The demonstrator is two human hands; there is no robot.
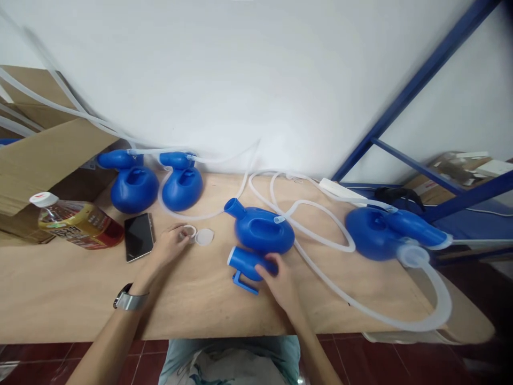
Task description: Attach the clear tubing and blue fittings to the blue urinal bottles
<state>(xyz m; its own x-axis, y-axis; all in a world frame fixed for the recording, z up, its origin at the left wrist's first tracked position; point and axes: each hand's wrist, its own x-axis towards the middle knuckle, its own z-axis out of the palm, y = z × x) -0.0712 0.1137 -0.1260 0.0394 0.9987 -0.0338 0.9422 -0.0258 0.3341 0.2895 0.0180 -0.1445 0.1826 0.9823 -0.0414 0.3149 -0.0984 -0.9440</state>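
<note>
My left hand [173, 243] rests on the table, its fingertips closed at the edge of a white ring-shaped cap [192, 230]. Right beside that ring lies a flat translucent disc [204, 237]. My right hand [281, 280] grips one end of a blue cylindrical spout [248, 262] with a white rim facing left. Just below the spout is a small blue bracket-like clip [245, 284]; whether it is joined to the spout I cannot tell. Directly behind lies a blue urinal bottle [262, 230] with its open neck pointing up and left. A clear hose end touches its top.
Two blue bottles with spouts [135, 190] [183, 190] stand at the back left, and another blue bottle [366, 232] at the right. A clear hose [340, 291] loops across the table. A phone [138, 237], drink bottle [82, 222] and cardboard box [52, 160] are left.
</note>
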